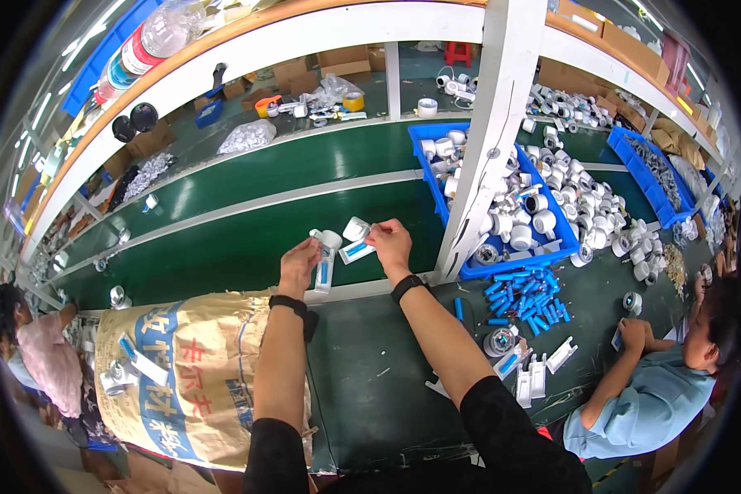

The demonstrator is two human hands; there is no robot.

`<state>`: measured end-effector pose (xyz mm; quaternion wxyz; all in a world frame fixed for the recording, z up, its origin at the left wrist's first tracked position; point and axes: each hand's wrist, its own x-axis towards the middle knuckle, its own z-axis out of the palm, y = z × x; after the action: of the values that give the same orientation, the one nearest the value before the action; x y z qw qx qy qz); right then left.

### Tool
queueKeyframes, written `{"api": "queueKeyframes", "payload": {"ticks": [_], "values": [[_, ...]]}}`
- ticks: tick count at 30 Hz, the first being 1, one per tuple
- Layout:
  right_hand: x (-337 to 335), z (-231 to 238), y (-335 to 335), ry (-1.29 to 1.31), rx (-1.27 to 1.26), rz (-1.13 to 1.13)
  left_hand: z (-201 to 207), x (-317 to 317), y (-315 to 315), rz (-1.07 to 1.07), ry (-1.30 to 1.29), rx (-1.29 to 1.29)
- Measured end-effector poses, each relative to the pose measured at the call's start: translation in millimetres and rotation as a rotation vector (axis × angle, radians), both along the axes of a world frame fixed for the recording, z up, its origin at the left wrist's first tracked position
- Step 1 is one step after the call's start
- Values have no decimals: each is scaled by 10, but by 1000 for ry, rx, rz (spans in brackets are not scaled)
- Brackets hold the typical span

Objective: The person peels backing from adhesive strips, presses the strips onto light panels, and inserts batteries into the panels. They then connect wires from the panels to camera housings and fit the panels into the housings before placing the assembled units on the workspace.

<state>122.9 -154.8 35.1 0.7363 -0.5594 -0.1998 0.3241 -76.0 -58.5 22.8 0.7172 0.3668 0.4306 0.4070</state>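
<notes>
Over the near edge of the green conveyor, both of my arms reach forward. Pinched in my left hand (301, 265) is a white round-headed device (324, 267), its open handle hanging down with a blue cell inside. My right hand (392, 247) grips a second white round-headed device (356, 249), tilted, also showing a blue cell in its handle. The two devices are close together; whether they touch I cannot tell. Below my left forearm, a similar white piece (146, 360) with a blue cell lies on a large printed paper sack (198, 387).
A white post (492, 140) stands right of my hands, beside a blue crate (564, 239) heaped with white round parts. Blue cells (525, 298) and white handle shells (538, 376) lie on the bench. Co-workers sit at right (650, 387) and far left (45, 354).
</notes>
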Motion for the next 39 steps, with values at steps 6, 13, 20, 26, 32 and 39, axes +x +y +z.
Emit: {"api": "queueKeyframes", "payload": {"ticks": [6, 13, 20, 26, 32, 39], "values": [[-33, -9, 1, 1, 4, 20, 7, -95, 31, 18, 9, 3], [-10, 76, -140, -275, -164, 103, 128, -106, 33, 68, 227, 184], [163, 722, -1181, -971, -254, 455, 617, -121, -415, 169, 1030, 958], [903, 1118, -3339, -1199, -423, 243, 824, 577, -2401, -426, 656, 1124], [615, 394, -3886, -1322, -699, 154, 251, 1130, -2944, -535, 590, 1158], [482, 324, -3763, -1359, -690, 178, 361, 368, -2509, -745, 676, 1042]]}}
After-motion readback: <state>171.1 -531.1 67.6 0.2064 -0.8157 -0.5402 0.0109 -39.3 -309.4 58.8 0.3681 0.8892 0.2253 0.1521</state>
